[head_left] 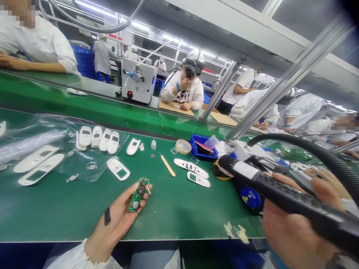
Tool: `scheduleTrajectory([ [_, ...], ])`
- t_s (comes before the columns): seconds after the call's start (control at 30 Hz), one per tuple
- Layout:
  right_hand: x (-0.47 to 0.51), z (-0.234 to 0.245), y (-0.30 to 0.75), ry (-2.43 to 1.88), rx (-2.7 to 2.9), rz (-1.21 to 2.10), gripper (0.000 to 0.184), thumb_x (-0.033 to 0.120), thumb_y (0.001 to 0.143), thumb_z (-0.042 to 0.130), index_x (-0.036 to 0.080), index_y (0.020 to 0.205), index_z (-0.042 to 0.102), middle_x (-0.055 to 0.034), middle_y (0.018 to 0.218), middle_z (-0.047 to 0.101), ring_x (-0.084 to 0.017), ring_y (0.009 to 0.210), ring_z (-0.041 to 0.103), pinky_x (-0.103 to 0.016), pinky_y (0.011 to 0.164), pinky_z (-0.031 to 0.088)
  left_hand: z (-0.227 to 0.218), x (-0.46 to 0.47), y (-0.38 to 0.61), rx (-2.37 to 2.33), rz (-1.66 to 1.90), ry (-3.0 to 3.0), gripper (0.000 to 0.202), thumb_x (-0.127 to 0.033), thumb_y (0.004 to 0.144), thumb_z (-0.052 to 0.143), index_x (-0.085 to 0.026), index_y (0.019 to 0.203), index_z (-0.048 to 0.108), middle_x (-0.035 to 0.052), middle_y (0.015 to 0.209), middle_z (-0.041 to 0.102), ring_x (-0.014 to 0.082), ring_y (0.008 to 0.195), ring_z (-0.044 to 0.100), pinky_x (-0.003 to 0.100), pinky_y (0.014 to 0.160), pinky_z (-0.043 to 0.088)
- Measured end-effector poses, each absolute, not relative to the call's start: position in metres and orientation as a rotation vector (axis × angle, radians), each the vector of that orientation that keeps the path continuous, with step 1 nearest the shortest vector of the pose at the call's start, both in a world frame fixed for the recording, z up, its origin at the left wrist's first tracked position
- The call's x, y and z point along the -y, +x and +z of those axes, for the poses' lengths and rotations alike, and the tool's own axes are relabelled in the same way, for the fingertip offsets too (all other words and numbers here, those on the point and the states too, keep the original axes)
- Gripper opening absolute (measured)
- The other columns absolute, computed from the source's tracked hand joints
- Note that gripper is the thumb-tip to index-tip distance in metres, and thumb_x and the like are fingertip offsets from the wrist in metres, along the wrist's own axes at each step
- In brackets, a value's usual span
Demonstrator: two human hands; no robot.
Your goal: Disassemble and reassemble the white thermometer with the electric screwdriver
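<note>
My left hand [119,213] is closed round a small green circuit board [137,200], held above the green table. The board carries a round silver part and a metal piece near its top. At the right, my right hand [294,228] wraps round a long black cylindrical tool [280,194] with a white label; its working tip cannot be made out. Between the hands lies a yellow-handled pointed tool [168,166]. White plastic shells [198,178] rest beyond it, and a white casing with a window [118,169] lies past my left hand.
Several white casings [98,140] lie on clear plastic film at the left. A blue bin [203,147], a round tub [183,146] and a blue-labelled roll [250,198] stand on the right. A black corrugated hose [305,144] arches above. Co-workers sit across the green conveyor [112,112].
</note>
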State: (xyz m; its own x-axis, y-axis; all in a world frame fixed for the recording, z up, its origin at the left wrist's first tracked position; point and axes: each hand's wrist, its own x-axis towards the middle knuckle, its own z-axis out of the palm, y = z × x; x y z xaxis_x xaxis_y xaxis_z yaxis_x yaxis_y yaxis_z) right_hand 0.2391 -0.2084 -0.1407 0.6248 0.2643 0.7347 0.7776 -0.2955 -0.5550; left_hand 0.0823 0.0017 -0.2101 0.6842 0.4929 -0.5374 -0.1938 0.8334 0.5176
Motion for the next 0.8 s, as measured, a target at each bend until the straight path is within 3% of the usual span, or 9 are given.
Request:
scheduleTrajectory([
  [0.03,0.191,-0.137,0.233,-1.699,0.784,-0.632,0.046,0.043,0.087,0.022,0.036,0.132,0.022,-0.0097,0.117,0.051,-0.027,0.109,0.05,-0.049,0.087,0.043,-0.211,-0.001,0.083,-0.716,0.393,0.447,0.012,-0.008,0.078,0.053,-0.004,0.087,0.06,0.0154,0.088,0.063,0.0111,0.059,0.057,0.018,0.049,0.051],
  [0.17,0.128,-0.142,0.225,-1.064,0.54,-0.351,0.036,0.042,0.089,0.027,0.033,0.12,0.042,-0.0018,0.082,0.054,-0.018,0.077,0.059,-0.043,0.081,0.047,-0.216,0.002,0.083,-0.723,0.368,0.433,0.013,-0.009,0.078,0.055,-0.003,0.088,0.062,0.0176,0.091,0.063,0.0118,0.06,0.058,0.019,0.049,0.051],
  [0.3,0.092,-0.162,0.223,-1.039,0.542,-0.156,0.062,0.057,0.085,0.006,0.021,0.118,0.044,-0.0004,0.062,0.046,-0.015,0.052,0.052,-0.034,0.058,0.048,-0.218,-0.001,0.081,-0.725,0.369,0.408,0.016,-0.009,0.077,0.056,-0.002,0.09,0.062,0.0199,0.096,0.063,0.0119,0.061,0.058,0.018,0.05,0.051],
  [0.53,0.078,-0.187,0.224,-1.182,0.647,-0.112,0.067,0.056,0.081,0.005,0.015,0.124,0.035,-0.003,0.061,0.046,-0.019,0.053,0.05,-0.036,0.056,0.046,-0.219,-0.004,0.081,-0.713,0.348,0.389,0.015,-0.01,0.077,0.056,-0.003,0.088,0.064,0.019,0.094,0.063,0.0119,0.061,0.058,0.018,0.049,0.05],
  [0.8,0.072,-0.198,0.228,-1.295,0.614,-0.096,0.069,0.056,0.078,-0.002,0.016,0.122,0.032,-0.004,0.062,0.044,-0.02,0.053,0.05,-0.038,0.059,0.046,-0.219,-0.003,0.084,-0.752,0.341,0.389,0.014,-0.009,0.079,0.054,-0.005,0.088,0.064,0.0167,0.09,0.065,0.0127,0.06,0.058,0.021,0.051,0.049],
])
